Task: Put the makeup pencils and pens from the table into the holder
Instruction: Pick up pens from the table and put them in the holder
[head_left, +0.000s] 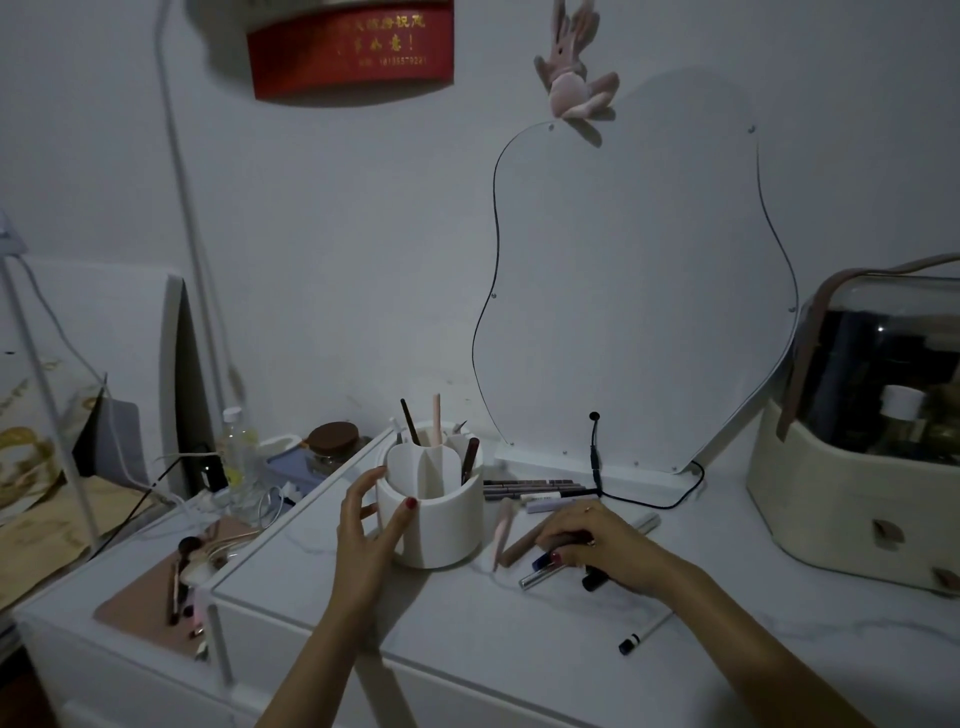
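A white round holder (441, 525) with divided compartments stands on the white table (519, 634); several pencils and a pink pen stand in its back sections. My left hand (363, 525) cups its left side, thumb on the front wall. My right hand (597, 545) lies over a cluster of pens to the holder's right, fingers closed around a brown pencil (519, 545) and a dark pen (543, 569). A pink pencil (503, 530) lies beside the holder. A row of thin pencils (535, 488) lies behind my right hand. One white pen with a dark cap (644, 634) rests near the front.
A wavy-edged mirror (639, 291) leans on the wall behind, with a black cable (649, 499) at its base. A cream cosmetics case (857, 467) fills the right. A lower side surface at left holds brushes (179, 577), bottles and cables.
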